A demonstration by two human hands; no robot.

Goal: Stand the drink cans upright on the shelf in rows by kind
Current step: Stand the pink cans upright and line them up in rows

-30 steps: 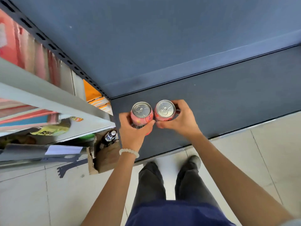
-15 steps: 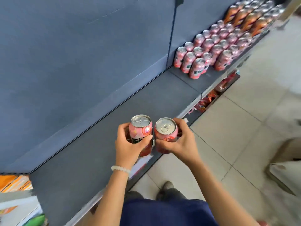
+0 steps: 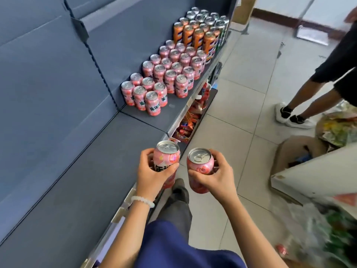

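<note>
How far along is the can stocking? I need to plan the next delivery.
Done: rows of pink cans, orange cans and green-silver cans stand on the grey shelf. In hand: left hand and right hand each hold one pink can. Left: placing those.

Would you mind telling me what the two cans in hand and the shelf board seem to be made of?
The can in the left hand and the can in the right hand look like thin aluminium: bare, shiny silver tops with pull tabs, glossy pink printed sides. The shelf looks like painted sheet metal, matt dark blue-grey; the material is less certain.
</note>
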